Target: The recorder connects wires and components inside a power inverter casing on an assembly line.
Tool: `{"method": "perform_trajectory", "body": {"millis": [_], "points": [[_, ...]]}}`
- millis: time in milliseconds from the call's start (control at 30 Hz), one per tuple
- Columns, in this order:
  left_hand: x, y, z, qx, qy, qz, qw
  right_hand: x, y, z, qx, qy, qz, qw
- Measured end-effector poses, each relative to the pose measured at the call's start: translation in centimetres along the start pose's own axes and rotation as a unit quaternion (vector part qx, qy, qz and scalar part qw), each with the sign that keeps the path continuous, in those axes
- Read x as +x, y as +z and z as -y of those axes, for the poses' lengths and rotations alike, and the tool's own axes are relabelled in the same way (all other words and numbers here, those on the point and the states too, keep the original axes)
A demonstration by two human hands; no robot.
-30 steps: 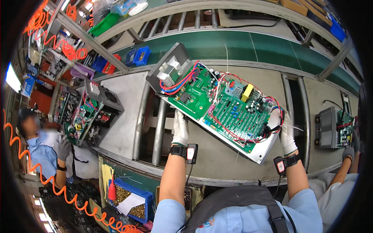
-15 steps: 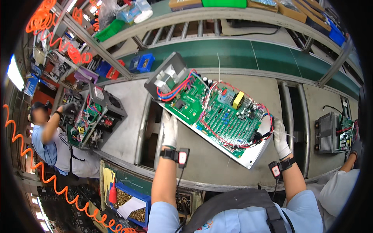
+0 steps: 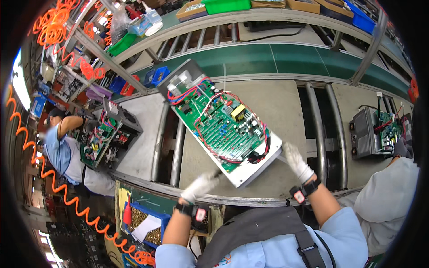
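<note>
The left forearm (image 3: 178,227) rises steeply; its white-gloved left hand (image 3: 200,186) bends inward to the right, fingertips blurred. The right forearm (image 3: 325,204) slants up and leftward, its white-gloved right hand (image 3: 296,162) higher, fingers angled up-left. Each forearm wears a dark wristband (image 3: 185,208).

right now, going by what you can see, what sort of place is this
Probably an electronics assembly line in a factory: in view are a wired green circuit board, metal conveyor rollers, and a blue bin of small brass-coloured parts.
</note>
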State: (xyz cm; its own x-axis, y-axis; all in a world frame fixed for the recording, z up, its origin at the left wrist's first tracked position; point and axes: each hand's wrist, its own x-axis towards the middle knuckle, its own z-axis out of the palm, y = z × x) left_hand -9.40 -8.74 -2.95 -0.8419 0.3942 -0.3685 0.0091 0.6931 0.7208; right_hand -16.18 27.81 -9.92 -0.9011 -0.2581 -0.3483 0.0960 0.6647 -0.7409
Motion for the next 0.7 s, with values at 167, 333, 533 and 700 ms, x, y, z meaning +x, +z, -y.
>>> {"method": "perform_trajectory", "body": {"millis": [167, 333, 533, 700], "points": [[-8.0, 9.3, 3.8, -0.067, -0.107, -0.062, 0.990, -4.2, 2.4, 1.2, 0.124, -0.196, 0.007, 0.973], [-15.8, 12.0, 0.0, -0.159, -0.192, -0.281, 0.927, -2.0, 0.9, 2.7, 0.290, -0.243, -0.104, 0.920], [-24.6, 16.2, -3.3, -0.129, -0.316, -0.372, 0.863, -3.0, -0.7, 14.6, 0.110, -0.344, -0.115, 0.925], [-35.8, 24.0, -7.9, -0.088, -0.391, -0.524, 0.752, -12.9, 12.5, 26.9, 0.108, -0.385, 0.287, 0.871]]}}
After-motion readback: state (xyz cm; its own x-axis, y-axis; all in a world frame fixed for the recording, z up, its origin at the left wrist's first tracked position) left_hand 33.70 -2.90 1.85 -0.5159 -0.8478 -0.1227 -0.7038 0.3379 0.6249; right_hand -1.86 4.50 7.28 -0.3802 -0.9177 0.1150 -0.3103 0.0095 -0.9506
